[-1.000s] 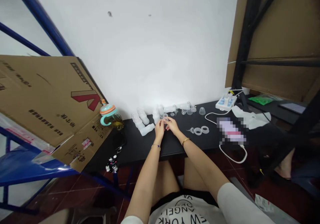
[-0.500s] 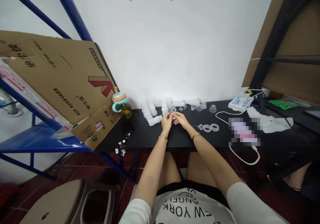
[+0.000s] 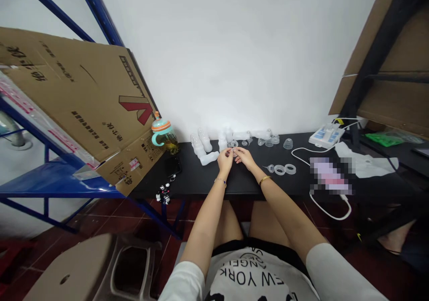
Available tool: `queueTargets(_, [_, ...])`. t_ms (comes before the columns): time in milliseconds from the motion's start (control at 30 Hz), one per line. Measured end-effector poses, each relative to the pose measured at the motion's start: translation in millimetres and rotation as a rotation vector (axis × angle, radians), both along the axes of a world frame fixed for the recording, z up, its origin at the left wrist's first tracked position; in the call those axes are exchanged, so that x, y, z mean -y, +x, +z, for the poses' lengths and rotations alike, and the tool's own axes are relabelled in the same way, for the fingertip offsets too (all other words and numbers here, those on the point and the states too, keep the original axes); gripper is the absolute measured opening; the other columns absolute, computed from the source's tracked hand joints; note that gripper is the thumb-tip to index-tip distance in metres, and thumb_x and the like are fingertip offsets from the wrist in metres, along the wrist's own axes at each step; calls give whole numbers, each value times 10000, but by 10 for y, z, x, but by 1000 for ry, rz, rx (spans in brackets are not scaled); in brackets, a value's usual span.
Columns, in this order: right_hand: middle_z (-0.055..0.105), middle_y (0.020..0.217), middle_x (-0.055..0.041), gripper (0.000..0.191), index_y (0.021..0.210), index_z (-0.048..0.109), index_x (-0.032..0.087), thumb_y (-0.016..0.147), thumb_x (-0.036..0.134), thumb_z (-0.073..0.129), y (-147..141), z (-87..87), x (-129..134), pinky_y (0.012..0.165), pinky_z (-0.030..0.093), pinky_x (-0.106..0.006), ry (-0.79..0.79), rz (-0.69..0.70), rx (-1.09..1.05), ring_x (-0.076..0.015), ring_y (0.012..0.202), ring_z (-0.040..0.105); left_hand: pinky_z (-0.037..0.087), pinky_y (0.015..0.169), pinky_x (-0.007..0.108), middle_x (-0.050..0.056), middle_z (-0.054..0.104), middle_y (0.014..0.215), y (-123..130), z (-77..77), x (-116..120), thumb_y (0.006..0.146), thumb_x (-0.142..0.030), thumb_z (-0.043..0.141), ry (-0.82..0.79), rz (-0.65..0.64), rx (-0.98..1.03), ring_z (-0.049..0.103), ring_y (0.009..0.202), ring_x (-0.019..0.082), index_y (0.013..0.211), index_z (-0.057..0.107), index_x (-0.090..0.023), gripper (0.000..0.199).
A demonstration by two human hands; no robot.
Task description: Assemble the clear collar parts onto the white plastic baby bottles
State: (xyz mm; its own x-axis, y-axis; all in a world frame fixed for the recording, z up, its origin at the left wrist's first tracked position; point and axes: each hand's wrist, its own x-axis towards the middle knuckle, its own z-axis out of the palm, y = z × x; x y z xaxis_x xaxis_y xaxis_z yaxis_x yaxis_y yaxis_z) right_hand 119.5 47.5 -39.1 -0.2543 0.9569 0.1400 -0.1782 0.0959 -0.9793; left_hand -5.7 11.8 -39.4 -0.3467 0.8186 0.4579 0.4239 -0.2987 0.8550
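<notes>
My left hand (image 3: 225, 159) and my right hand (image 3: 245, 157) meet above the black tabletop (image 3: 187, 180), fingertips pinching a small transparent part (image 3: 233, 153). Just behind them lie small transparent silicone pieces (image 3: 244, 143). Frosted plastic bottle bodies (image 3: 201, 145) stand and lie in a loose group to the left of my hands. To the right, transparent silicone rings (image 3: 284, 169) rest on the tabletop, and a transparent cup-shaped piece (image 3: 288, 144) stands farther back.
A teal and orange sippy cup (image 3: 164, 136) and a black phone (image 3: 173, 167) sit at the table's left end, beneath a leaning cardboard sheet (image 3: 83, 99). A white electronic unit (image 3: 326, 136) with a white cable stands right, near a pixelated object (image 3: 330, 175) and white cloth (image 3: 367, 160).
The whole scene has shifted up and to the right in the view as my head turned. My hands stay together on the small transparent part.
</notes>
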Motion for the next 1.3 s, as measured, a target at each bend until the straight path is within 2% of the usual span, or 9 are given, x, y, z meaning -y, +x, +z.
queueTargets(100, [719,805,-52,237,1090,693,139,897,275,688,3,2,18,440,524,-180,13,-9,0,-90,490,620,548,837,334,106,746,1090,-8,-13,-15,918,-352,620,8,-3,23,690,888,198,1096,742,-186,273])
queueTargets(267, [699,745,-32,168,1008,692,139,893,259,665,4,-1,27,437,524,-186,34,-19,-6,-96,476,618,572,753,314,107,749,1027,0,-35,-46,889,-398,669,8,-38,49,704,862,198,1058,752,-185,284])
queueTargets(467, [679,700,-17,156,980,673,147,886,272,664,3,-15,-5,426,519,-186,33,-24,-4,-98,456,613,578,663,290,104,757,983,19,-42,-45,900,-366,641,-6,-85,82,715,807,194,1046,752,-163,274])
queueTargets(700, [681,696,-12,194,986,680,157,867,310,684,12,-19,15,437,520,-182,68,-34,12,-99,475,616,578,652,285,103,751,977,13,-52,-60,891,-326,633,-13,-74,95,709,787,186,1049,749,-156,260])
queueTargets(900, [664,651,4,250,1000,685,157,849,356,686,15,-27,21,415,486,-173,126,-66,49,-96,455,588,585,748,319,105,752,997,-2,-60,-91,879,-287,642,-5,-63,79,705,838,193,1031,759,-165,227])
queueTargets(1300, [654,604,3,286,979,709,144,831,389,691,18,-56,12,386,461,-173,166,-120,96,-98,433,565,572,733,305,89,739,970,-25,-101,-130,863,-319,662,-13,-61,61,680,777,171,1002,768,-166,232])
